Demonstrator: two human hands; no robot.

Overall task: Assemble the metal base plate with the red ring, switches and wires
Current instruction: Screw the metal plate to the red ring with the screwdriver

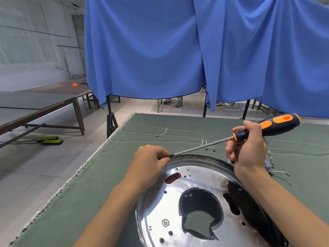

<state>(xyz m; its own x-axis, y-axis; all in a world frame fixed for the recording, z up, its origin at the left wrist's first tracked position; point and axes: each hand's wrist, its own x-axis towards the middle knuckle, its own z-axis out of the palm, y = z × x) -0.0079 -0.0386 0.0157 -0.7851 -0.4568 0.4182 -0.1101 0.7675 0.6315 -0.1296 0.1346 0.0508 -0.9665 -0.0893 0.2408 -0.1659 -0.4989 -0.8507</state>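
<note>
Gripping the screwdriver [267, 130], the right hand [249, 150] meets the left hand [151, 161] pinching its tip; loose wires [207, 144] beyond await fitting to the base plate [195, 175].

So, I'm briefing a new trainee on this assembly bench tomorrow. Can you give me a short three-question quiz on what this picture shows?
1. True or false: the right hand holds the screwdriver by its handle.
2. Where is the screwdriver tip? A) in the centre hole of the metal base plate; B) at the fingers of the left hand, over the plate's far rim; C) on the green cloth.
3. Fill in: red shows through a slot in the ____.

Key: 1 true; 2 B; 3 plate.
</note>
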